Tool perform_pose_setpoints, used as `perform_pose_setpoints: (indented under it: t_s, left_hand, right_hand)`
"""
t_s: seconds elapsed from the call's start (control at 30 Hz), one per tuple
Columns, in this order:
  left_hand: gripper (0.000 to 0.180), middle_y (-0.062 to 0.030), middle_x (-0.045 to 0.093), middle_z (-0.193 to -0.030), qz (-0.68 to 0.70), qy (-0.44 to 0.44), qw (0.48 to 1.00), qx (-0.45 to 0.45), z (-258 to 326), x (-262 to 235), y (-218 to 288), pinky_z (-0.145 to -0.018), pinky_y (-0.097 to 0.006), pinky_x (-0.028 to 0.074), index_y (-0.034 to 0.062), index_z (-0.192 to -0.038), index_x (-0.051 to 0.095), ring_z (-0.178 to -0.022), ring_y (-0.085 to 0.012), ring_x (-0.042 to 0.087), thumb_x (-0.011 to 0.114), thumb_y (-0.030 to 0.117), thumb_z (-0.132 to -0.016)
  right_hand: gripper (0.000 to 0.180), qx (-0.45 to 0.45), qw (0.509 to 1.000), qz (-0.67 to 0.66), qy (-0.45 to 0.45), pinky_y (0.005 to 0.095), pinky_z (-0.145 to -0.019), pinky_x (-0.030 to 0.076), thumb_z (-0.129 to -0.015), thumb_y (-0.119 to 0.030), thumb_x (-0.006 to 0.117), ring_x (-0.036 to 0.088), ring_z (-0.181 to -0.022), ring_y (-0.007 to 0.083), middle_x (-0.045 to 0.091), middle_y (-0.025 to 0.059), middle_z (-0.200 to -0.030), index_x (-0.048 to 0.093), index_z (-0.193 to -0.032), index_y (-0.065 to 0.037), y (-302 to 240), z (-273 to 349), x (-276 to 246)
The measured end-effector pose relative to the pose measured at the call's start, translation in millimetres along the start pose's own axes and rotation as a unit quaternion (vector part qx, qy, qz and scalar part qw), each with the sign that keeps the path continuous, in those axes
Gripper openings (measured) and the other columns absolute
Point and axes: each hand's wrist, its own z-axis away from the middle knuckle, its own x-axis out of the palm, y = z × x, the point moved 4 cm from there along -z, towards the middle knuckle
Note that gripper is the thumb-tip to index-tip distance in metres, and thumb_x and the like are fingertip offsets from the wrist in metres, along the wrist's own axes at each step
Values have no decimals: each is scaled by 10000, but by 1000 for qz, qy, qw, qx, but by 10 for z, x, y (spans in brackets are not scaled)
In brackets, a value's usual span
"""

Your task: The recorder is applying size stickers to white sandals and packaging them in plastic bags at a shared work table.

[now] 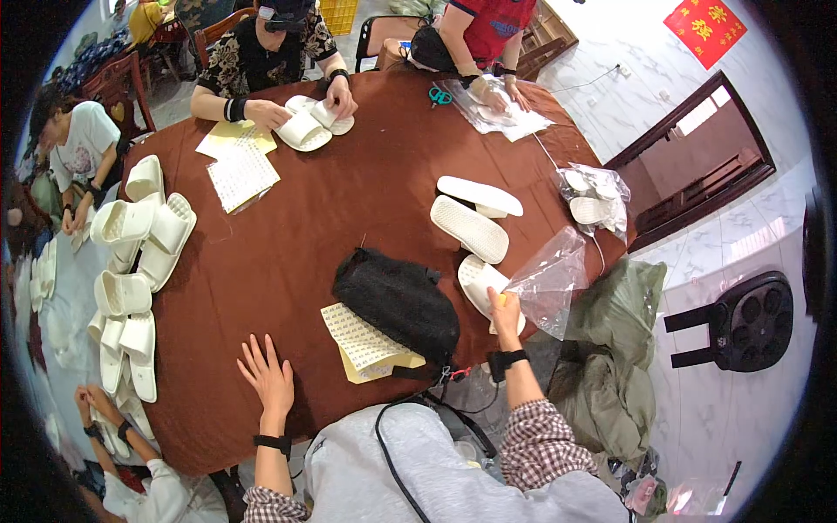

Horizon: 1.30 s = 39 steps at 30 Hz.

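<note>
My left hand (pixel 268 381) lies flat on the brown cloth, fingers spread, holding nothing. Over at the table's right edge, my right hand (pixel 506 315) is closed at a white slipper (pixel 477 281). A small yellow bit shows by its fingertips; what it is I cannot make out. A clear plastic bag (pixel 558 283) fans out to the right of that hand, touching or close to the slipper. Just beyond are two more white slippers, one showing its textured sole (pixel 469 229) and the other (pixel 479 196) lying behind it.
Between my hands sit a black pouch (pixel 397 301) and a sticker sheet (pixel 362 338). Several white slippers (pixel 126 295) are piled at the left. Bagged slippers (pixel 595 202) lie at the right edge. Across the table, a person handles slippers (pixel 307 129); another works with plastic bags (pixel 501 109).
</note>
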Motion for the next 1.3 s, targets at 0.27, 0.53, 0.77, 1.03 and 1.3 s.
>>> perform_pose_setpoints:
  t_s: [0.27,0.53,0.77,1.03,1.3]
  left_hand:
    - [668,-159,64,-1643,-9,-7,1000,-4,-4,-21,18,-1189,-593,-3,108,-1570,198,-1510,-378,28,497,227,-985]
    - [695,-173,84,-1638,-31,20,999,13,-1,46,-4,-1185,-598,12,93,-1563,215,-1508,-383,48,523,213,-952]
    - [685,-193,136,-1619,62,-8,998,-6,-17,-162,10,-1190,-577,76,59,-1524,311,-1492,-410,100,589,102,-899]
    - [418,-193,587,-1296,326,-5,912,250,-407,-955,1459,-1060,-439,406,-15,-1265,589,-1219,-372,535,577,-5,-846]
    - [629,-143,495,-1423,160,-138,766,608,-151,-584,3742,-834,-406,528,58,-1399,469,-975,-282,650,610,41,-785]
  right_hand:
    - [291,23,964,-150,-218,229,-539,419,-862,-219,745,519,-637,55,604,-27,-813,639,-1034,-9,-378,425,-205]
    - [245,133,828,-416,-353,182,-522,371,-904,-137,692,476,-614,19,592,-46,-826,630,-1123,-47,-463,721,-1035]
    - [341,-3,902,-36,-430,288,-728,484,-922,-228,671,613,-826,148,678,14,-967,628,-1171,1,-704,781,-902]
    - [282,-200,834,239,-455,481,-754,520,-875,-222,629,668,-859,420,676,259,-878,626,-1015,23,-1084,1148,-1097]
    - [212,-241,802,374,-397,489,-674,551,-830,-161,614,687,-797,382,687,201,-831,653,-991,-29,-1030,1570,-1063]
